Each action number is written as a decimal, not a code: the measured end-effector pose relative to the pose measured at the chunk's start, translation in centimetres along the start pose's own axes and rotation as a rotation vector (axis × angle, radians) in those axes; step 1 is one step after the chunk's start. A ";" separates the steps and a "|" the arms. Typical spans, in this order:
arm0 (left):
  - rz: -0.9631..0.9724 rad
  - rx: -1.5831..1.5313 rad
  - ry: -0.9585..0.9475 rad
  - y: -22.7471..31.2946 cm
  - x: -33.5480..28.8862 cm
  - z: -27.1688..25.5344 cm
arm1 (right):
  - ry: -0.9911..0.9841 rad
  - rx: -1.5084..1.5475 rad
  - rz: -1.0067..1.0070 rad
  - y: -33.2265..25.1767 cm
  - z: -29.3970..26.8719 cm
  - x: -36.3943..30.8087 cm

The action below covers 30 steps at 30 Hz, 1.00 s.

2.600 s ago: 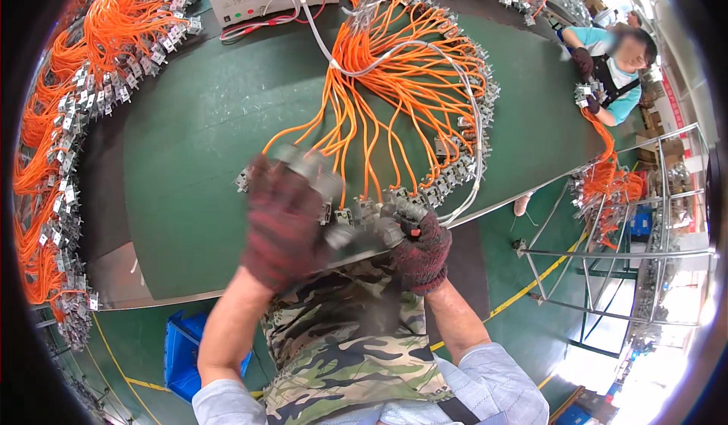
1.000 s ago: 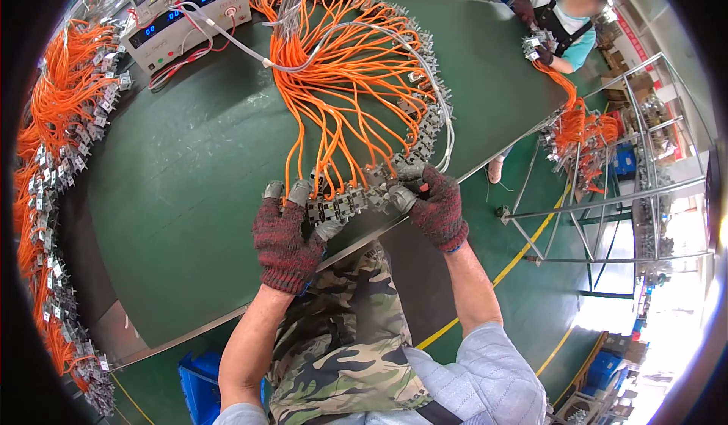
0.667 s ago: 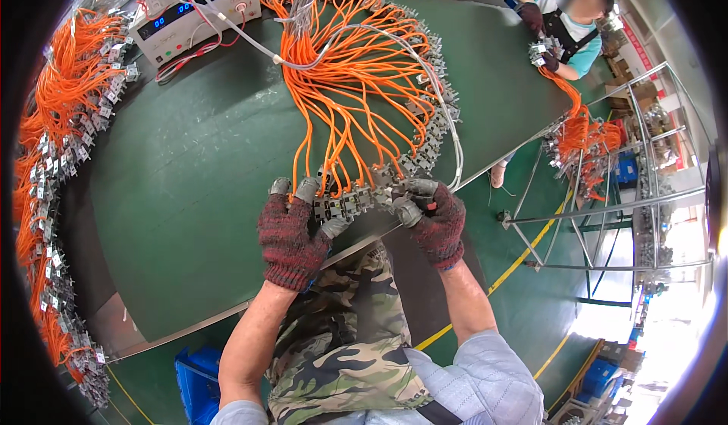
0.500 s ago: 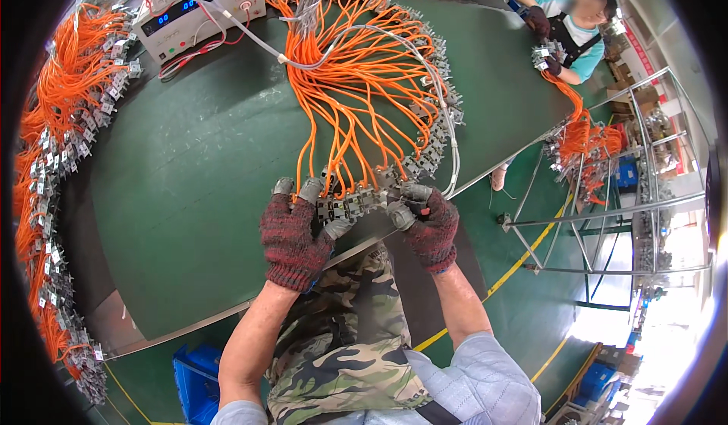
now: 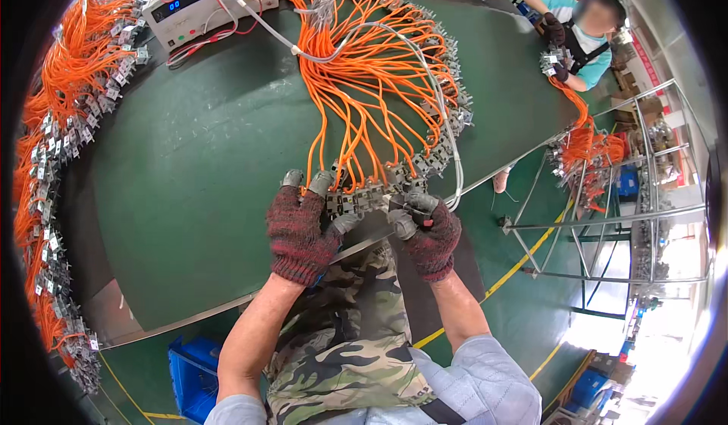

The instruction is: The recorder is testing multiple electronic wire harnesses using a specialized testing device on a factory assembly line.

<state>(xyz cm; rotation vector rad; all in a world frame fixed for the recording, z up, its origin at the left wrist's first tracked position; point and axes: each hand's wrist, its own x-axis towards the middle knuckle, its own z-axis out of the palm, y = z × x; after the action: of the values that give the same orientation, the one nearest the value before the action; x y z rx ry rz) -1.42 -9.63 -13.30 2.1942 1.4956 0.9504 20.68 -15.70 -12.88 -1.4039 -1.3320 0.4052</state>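
A curved row of grey metal connectors (image 5: 365, 197) lies along the near edge of the green table, with orange cables (image 5: 356, 125) fanning out from a bundle to it. My left hand (image 5: 303, 232), in a dark red knit glove with grey-wrapped fingertips, grips the row's left end, fingers beyond it and thumb on the near side. Gloved the same way, my right hand (image 5: 430, 237) is closed in a pinch by the row's near side. A small dark and red item shows between its fingers, its kind unclear. A grey-white lead (image 5: 453, 152) runs down behind that hand.
A power supply (image 5: 216, 15) with blue displays stands at the back left. More orange cable bundles (image 5: 72, 76) line the left side. Across the table's right end, a person (image 5: 584, 42) handles similar connectors. A metal rack (image 5: 576, 220) stands at right; a blue crate (image 5: 193, 379) sits below left.
The whole view has shifted slightly. My right hand has drawn back a little toward me from the row. My left hand keeps its hold on the row's left end.
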 end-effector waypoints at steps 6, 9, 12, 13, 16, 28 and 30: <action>-0.007 0.012 -0.025 0.0 -0.4 -0.1 | -0.009 -0.040 0.041 -1.1 1.0 0.1; 0.001 0.019 -0.017 0.0 -0.2 0.0 | -0.049 -0.147 -0.005 -1.0 0.8 0.0; -0.010 0.020 -0.023 0.0 -0.3 -0.1 | -0.086 -0.197 -0.041 -1.0 0.7 0.2; -0.002 0.024 -0.024 0.0 -0.3 -0.2 | -0.116 -0.221 -0.040 -1.2 0.4 0.2; 0.016 0.037 -0.015 0.0 -0.1 -0.3 | -0.082 -0.203 -0.121 -1.8 0.6 -0.2; 0.004 0.018 -0.016 -0.1 -0.5 0.0 | -0.073 -0.077 -0.046 -2.1 2.5 -1.1; -0.002 0.020 -0.015 0.0 -0.5 -0.2 | -0.099 -0.178 -0.129 -1.9 2.2 -0.8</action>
<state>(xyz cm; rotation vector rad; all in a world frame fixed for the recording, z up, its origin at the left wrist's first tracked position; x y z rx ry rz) -1.66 -10.08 -13.31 2.2079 1.5066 0.9198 17.72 -15.85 -12.36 -1.4488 -1.5624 0.2782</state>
